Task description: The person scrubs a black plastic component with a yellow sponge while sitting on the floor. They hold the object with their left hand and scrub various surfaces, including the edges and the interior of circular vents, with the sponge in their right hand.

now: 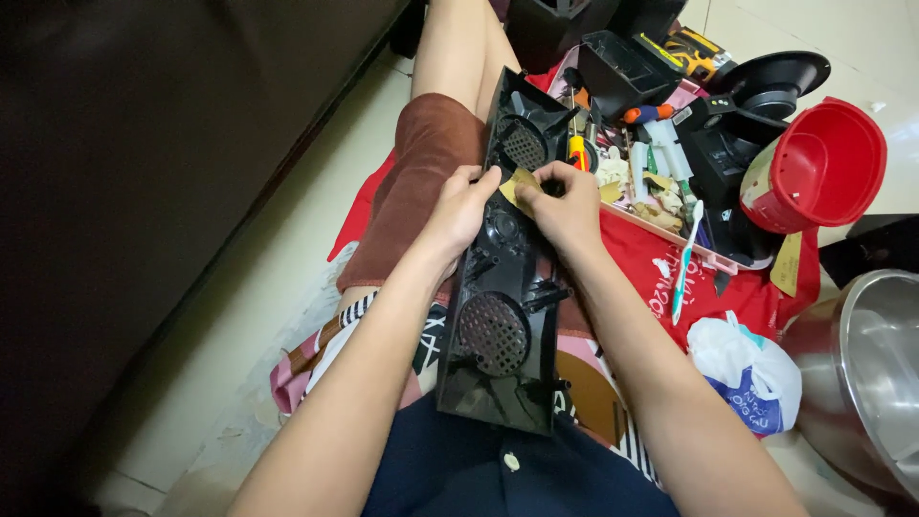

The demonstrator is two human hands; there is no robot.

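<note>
Head view, looking down over our lap, noted from left to right. Far left: a dark sofa side (144,191) fills the frame edge, with pale floor tiles (239,316) beside it. Next, our bent leg in brown shorts (412,182). Our left hand (461,213) grips the left edge of a long black plastic panel (503,316), thumb on its inner face, fingers wrapped round behind. The panel lies lengthwise along our lap, inner side up, far end tilted up toward the knee; it has two round mesh grilles, one near the far end (524,146) and one near us (493,333). Between the two hands, on the panel's upper middle, sits a small tan scrap (522,187) (tape or paper, we cannot tell which). Our right hand (565,206) pinches this scrap, fingertips pressed on it, thumb just beside the left thumb. Right of the panel: red cloth (651,258) under us, a pink tray (661,225) crowded with screwdrivers and small parts, a white and green toothbrush (685,258) lying across its rim. Further right: a knotted white plastic bag (751,369), a black dish-shaped part (780,81), a red round plastic housing (828,163), and at the far right edge a steel pot (876,373).
</note>
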